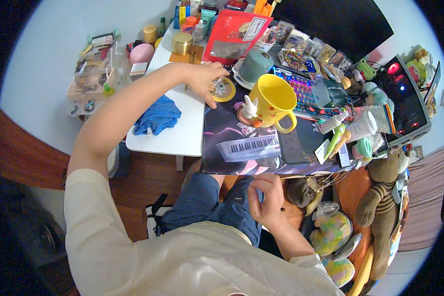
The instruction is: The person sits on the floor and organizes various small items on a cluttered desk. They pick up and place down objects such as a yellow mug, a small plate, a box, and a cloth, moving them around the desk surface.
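My left hand (206, 82) is at the left edge of a yellow round coaster or lid (228, 95) with a grey and white pattern; thumb and fingers are spread around that edge, and a firm grip cannot be made out. My right hand (268, 196) is loosely curled above my lap, below the desk's front edge, with nothing seen in it. A big yellow mug (275, 97) with a white rabbit figure (249, 107) stands right of the coaster. Behind the mug, a grey-green lidded cup (257, 66) rests on a white saucer. A crumpled blue cloth (158, 115) lies left, beneath my left forearm.
A red pouch (231, 37) stands behind my left hand, near a gold-lidded jar (182, 43). A lit keyboard (304, 88) lies behind the mug, and a piano-print packet (249, 148) in front. A white cup (362, 125) and small bottle (333, 123) are at right.
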`<state>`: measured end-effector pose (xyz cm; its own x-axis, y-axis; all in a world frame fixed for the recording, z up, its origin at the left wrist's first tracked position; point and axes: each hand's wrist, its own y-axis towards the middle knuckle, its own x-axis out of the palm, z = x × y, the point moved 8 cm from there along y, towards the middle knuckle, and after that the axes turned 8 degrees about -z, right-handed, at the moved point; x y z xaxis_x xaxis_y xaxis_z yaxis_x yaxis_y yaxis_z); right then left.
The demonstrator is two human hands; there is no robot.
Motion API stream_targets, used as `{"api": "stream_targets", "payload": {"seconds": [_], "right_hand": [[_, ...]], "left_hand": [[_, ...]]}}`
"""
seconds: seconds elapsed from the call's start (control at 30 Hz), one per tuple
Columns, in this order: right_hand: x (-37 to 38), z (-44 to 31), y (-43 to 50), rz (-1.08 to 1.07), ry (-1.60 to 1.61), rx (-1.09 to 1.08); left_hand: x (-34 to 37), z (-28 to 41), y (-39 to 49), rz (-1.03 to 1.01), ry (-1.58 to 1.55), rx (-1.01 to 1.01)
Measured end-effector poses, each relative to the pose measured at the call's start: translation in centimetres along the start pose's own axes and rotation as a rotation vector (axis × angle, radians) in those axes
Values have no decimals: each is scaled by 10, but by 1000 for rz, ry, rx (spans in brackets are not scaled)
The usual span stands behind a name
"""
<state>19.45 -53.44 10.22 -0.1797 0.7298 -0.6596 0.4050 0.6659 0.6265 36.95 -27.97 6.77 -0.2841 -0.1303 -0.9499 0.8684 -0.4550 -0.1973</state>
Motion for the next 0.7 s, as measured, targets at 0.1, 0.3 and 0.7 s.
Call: {"api": "stream_targets", "payload": {"seconds": [0.1,0.3,0.7], "right_hand": [[1,-1,2,1,-11,-14],[1,-2,8,3,-38,-37],[-30,-4,123,-145,-169,-204]], "left_hand": [[-3,1,1,12,2,25],[-4,7,-2,42,-44,-52],[-32,25,-99,507,-151,-213]]}}
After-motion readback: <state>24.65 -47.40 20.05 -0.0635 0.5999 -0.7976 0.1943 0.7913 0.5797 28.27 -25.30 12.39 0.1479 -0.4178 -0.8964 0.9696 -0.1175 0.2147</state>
